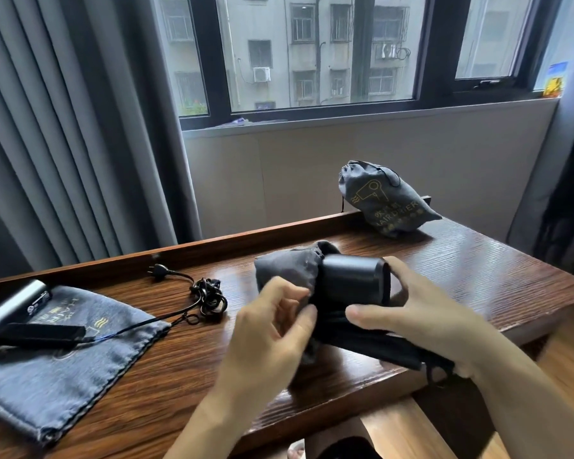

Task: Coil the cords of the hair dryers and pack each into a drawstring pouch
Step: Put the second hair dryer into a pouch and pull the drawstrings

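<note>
- Head view: we are sliding the black hair dryer (355, 279) barrel-first into the grey pouch (285, 270) at mid-tabletop (478, 260).
- Our left hand (272, 326) is pinching the pouch mouth; our right hand (408, 309) is curling its fingers (368, 316) round the dryer.
- We are judging it best to hold the mouth wide and feed straight.
- Far right, a cinched pouch (385, 200) is bulging, contents hidden.
- Near left, a flat pouch (63, 376) is lying under another dryer (30, 332), its cord (206, 296) tangled.

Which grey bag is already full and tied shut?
The pouch by the wall, puffed and cinched. The flat pouch lies empty; the held pouch is open.
</note>
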### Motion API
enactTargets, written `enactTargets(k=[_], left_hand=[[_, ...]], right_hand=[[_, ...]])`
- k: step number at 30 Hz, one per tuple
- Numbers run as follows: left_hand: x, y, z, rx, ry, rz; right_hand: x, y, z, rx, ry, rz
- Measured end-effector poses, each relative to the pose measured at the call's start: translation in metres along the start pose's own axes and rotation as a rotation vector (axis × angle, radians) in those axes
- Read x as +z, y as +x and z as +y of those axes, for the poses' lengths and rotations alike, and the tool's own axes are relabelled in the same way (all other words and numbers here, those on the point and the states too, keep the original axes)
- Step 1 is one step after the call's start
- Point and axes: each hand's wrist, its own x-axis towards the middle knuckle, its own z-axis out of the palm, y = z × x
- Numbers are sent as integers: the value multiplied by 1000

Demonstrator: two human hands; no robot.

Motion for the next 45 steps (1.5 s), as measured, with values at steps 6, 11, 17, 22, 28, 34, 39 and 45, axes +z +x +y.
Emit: enactTargets(k=[6, 11, 17, 22, 28, 34, 39, 45], left_hand=[[32, -10, 10, -350, -312, 194], [32, -9, 24, -622, -717, 139], [12, -18, 21, -795, -975, 211], [5, -23, 23, -924, -1203, 248], [-4, -21, 20, -963, -1169, 447], [-1, -25, 21, -911, -1209, 335], [-2, -25, 16, -922, -1200, 335], [1, -25, 12, -920, -1182, 354]], right_hand=[[43, -17, -4, -171, -456, 341], [85, -30, -9, -190, -843, 396], [114, -25, 21, -437, -971, 455], [112, -31, 11, -312, -939, 56], [68, 21, 6, -563, -538, 336], [61, 81, -9, -372, -1141, 48], [72, 97, -4, -367, -1310, 104], [83, 109, 11, -509, -1353, 227]])
